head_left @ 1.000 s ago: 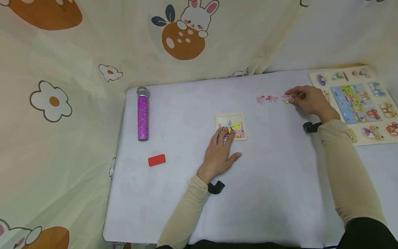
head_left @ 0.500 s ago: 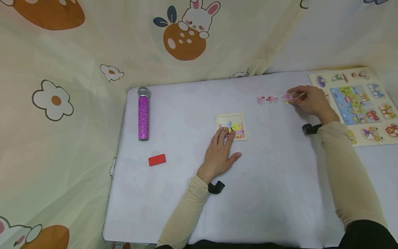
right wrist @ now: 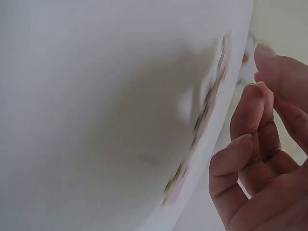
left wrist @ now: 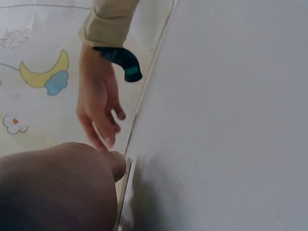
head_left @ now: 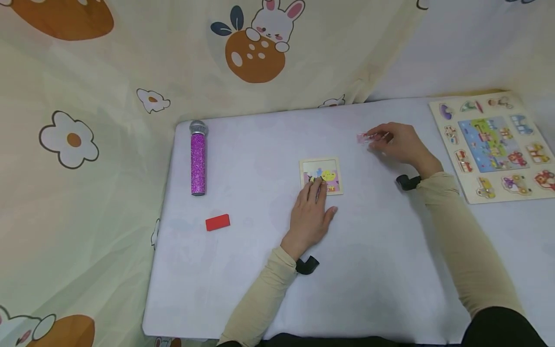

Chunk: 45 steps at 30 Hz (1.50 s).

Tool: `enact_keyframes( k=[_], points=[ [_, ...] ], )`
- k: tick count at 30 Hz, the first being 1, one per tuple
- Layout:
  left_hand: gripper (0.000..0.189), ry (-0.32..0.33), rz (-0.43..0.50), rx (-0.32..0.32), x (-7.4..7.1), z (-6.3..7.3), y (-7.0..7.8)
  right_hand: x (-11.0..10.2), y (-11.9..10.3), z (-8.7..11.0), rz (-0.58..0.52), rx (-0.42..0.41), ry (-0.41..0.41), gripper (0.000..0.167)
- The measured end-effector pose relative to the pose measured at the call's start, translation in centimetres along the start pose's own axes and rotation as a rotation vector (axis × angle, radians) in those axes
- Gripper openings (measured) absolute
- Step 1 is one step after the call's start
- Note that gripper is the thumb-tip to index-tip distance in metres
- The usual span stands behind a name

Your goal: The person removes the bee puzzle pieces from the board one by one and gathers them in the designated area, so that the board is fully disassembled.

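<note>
My left hand (head_left: 307, 212) rests its nearly straight fingers on the small square puzzle tray (head_left: 318, 160), covering its lower left part. A yellow figure and pink puzzle pieces (head_left: 333, 185) show inside the tray. My right hand (head_left: 401, 142) hovers with bent fingers over a row of small pink puzzle pieces (head_left: 361, 139) and hides most of them. In the right wrist view, several thin puzzle pieces (right wrist: 207, 106) lie flat on the table. There the fingers (right wrist: 248, 108) are apart from them, with nothing between thumb and fingers.
A large picture puzzle board (head_left: 453, 183) lies at the table's right side. On the left stand out a purple glittery microphone (head_left: 198, 164) and a red block (head_left: 218, 222). A printed curtain (head_left: 173, 58) hangs along the back and left edges of the white table (head_left: 208, 289).
My right hand has moved left from the rightmost pink piece to the others in the row. My left hand has shifted slightly, its fingers drawn closer together on the tray.
</note>
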State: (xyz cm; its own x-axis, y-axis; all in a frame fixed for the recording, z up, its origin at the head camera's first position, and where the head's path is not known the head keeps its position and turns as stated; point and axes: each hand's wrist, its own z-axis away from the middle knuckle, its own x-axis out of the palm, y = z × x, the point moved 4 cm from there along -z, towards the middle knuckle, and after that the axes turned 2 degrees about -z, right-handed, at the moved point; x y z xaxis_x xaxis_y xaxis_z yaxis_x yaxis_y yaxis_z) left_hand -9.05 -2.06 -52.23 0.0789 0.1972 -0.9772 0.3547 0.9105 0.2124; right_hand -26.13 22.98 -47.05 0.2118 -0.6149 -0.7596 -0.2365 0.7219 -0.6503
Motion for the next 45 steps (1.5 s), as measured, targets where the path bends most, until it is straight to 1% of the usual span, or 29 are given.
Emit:
enact_keyframes(
  k=[3,7,10,13,16,20,22,25,31,35,40,45],
  points=[
    [0.073,-0.003,-0.018,-0.009,0.0,0.0,0.2,1.3,-1.6,-0.5,-0.006,-0.018,-0.036,0.028],
    [0.076,-0.043,-0.048,-0.010,-0.2,0.3,0.7,2.9,-3.3,-1.1,-0.033,-0.045,-0.087,0.027],
    [0.075,-0.068,-0.072,-0.008,-0.3,0.4,0.9,4.0,-4.5,-1.6,-0.066,-0.057,-0.129,0.027],
    [0.073,-0.056,-0.087,-0.005,-0.2,0.3,0.9,5.3,-5.5,-2.0,-0.088,-0.071,-0.168,0.028],
    [0.073,-0.043,-0.078,-0.002,0.0,0.4,0.8,6.6,-6.5,-2.3,-0.099,-0.090,-0.220,0.027],
    [0.076,-0.040,-0.065,-0.005,0.2,0.6,0.7,8.3,-7.5,-2.5,-0.109,-0.121,-0.292,0.021],
    [0.078,-0.044,-0.076,-0.002,0.3,0.7,0.6,8.8,-7.9,-2.6,-0.121,-0.134,-0.318,0.018],
    [0.080,-0.047,-0.110,0.008,0.4,0.7,0.6,9.3,-8.7,-2.5,-0.122,-0.154,-0.344,0.015],
    [0.080,-0.035,-0.155,0.022,0.6,0.7,0.6,9.7,-9.9,-2.4,-0.056,-0.183,-0.379,0.012],
    [0.080,-0.030,-0.148,0.023,0.6,0.8,0.6,9.8,-10.5,-2.2,-0.045,-0.181,-0.400,0.010],
    [0.081,-0.047,-0.123,0.014,0.7,0.9,0.7,10.0,-11.1,-1.9,-0.049,-0.191,-0.411,0.009],
    [0.080,-0.056,-0.109,0.017,0.7,0.9,0.8,10.3,-11.3,-1.7,-0.042,-0.207,-0.418,0.009]
  ],
)
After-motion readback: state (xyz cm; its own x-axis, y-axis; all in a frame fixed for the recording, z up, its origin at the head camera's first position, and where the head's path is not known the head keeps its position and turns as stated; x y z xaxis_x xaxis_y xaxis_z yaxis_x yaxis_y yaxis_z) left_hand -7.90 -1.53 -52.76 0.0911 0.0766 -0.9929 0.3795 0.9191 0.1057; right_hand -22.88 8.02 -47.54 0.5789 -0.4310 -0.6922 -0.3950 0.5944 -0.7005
